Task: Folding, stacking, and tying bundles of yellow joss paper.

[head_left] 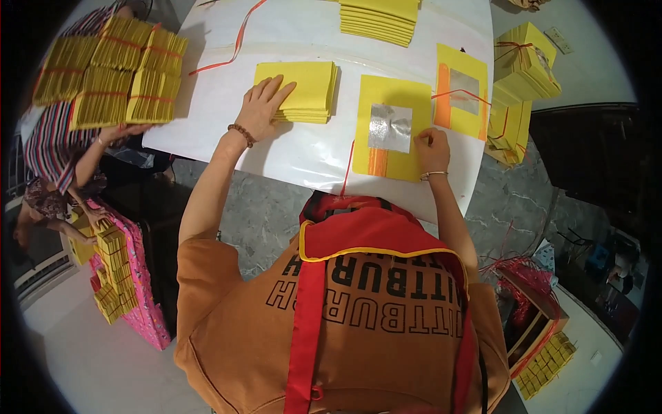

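My left hand lies spread and flat on the left part of a stack of yellow paper, fingers over its top. To the right is a yellow sheet with a silver foil square and an orange strip below the foil. At its right edge my right hand is closed, thumb and fingers curled together; what they hold, if anything, is hidden. Farther right lies another yellow sheet with foil and orange strips, a red string across it.
The white-covered table also bears a thick yellow stack at the far side. Tied yellow bundles are at the left, held by another person's hand. More bundles stand right of the table. A box with red strings is lower right.
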The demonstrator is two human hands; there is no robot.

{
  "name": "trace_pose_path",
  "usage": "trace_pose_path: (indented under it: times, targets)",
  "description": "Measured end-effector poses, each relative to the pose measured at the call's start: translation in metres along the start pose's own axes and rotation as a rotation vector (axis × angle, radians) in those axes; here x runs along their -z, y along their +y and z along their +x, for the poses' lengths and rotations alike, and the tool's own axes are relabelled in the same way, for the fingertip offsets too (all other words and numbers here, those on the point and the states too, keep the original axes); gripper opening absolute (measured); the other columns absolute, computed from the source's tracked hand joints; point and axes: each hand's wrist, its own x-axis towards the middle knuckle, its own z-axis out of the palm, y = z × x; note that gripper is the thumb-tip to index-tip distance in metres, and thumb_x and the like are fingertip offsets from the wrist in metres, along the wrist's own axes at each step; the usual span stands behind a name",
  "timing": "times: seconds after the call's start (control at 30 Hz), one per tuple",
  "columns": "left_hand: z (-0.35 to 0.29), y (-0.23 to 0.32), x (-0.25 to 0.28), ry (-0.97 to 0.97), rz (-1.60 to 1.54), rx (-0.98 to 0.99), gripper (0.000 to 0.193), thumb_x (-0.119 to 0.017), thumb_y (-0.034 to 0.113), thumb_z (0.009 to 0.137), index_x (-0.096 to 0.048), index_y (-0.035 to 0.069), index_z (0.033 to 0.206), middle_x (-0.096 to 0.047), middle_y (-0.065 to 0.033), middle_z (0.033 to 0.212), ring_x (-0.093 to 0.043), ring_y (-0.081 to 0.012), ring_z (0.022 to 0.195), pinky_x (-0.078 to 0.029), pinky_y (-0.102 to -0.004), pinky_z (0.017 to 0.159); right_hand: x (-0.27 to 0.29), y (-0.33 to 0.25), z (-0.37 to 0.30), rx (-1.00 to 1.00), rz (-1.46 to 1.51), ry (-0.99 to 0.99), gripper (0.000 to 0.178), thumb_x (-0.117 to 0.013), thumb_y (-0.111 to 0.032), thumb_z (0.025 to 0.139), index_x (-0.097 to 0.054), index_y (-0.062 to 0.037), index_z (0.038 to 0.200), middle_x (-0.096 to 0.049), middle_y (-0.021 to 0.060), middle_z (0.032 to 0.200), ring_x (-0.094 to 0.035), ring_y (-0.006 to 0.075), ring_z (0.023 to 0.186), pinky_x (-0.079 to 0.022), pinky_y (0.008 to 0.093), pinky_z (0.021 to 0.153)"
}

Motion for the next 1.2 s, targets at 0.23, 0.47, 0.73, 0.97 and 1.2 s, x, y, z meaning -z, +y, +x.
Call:
trace_pose_path:
  times: [0.23, 0.47, 0.73, 0.97, 1.2]
  targets:
    - [0.0, 0.05, 0.04, 0.188, -0.083, -0.094, 0.072, -0.062, 0.005, 0.066, -0.036, 0.016, 0.133, -0.033, -0.0148, 0.136, -0.032, -0.0331, 0.123, -0.027, -0.0442, 0.101, 0.0, 0.006, -0.003, -0.246, 0.845, -0.162, 0.027, -0.059, -0.002, 0.076, -0.059, -0.003, 0.103, -0.06, 0.0068, 0.099, -0.058, 0.0151, 0.08, -0.048, 0.0261, 0.07]
    - [0.019, 0.139, -0.014, 0.251, -0.524, -0.323, 0.052, -0.063, 0.014, 0.069, -0.051, 0.01, 0.12, -0.045, -0.01, 0.126, -0.038, -0.0317, 0.117, -0.03, -0.0417, 0.094, 0.017, -0.001, 0.001, -0.559, 1.337, -0.301, 0.032, -0.051, 0.006, 0.078, -0.055, 0.0025, 0.11, -0.059, 0.0136, 0.103, -0.061, 0.0214, 0.085, -0.053, 0.0307, 0.071]
    - [0.03, 0.149, -0.01, 0.289, -0.608, -0.517, 0.022, -0.066, 0.023, 0.074, -0.063, 0.01, 0.092, -0.058, -0.0055, 0.1, -0.05, -0.0245, 0.099, -0.036, -0.0362, 0.082, 0.019, 0.012, -0.004, -0.554, 1.179, -0.298, 0.036, -0.053, 0.005, 0.076, -0.055, 0.0033, 0.112, -0.06, 0.0149, 0.099, -0.062, 0.0215, 0.081, -0.053, 0.0299, 0.07]
    - [0.03, 0.154, -0.027, 0.321, -0.896, -0.204, 0.014, -0.062, 0.019, 0.081, -0.061, 0.005, 0.082, -0.056, -0.0062, 0.07, -0.053, -0.0207, 0.064, -0.042, -0.0301, 0.058, 0.018, 0.019, 0.0, -0.517, 1.058, -0.311, 0.036, -0.048, 0.004, 0.076, -0.054, 0.0045, 0.112, -0.06, 0.0125, 0.097, -0.06, 0.0181, 0.078, -0.051, 0.0266, 0.066]
    - [0.031, 0.139, -0.055, 0.047, -1.507, 0.348, 0.024, -0.054, 0.024, 0.09, -0.059, 0.002, 0.083, -0.044, 0.0055, 0.058, -0.041, -0.0024, 0.055, -0.035, -0.0199, 0.048, 0.025, 0.008, -0.025, -0.084, 0.737, -0.011, 0.038, -0.046, 0.002, 0.075, -0.055, 0.0005, 0.112, -0.06, 0.0094, 0.098, -0.059, 0.0134, 0.077, -0.048, 0.023, 0.065]
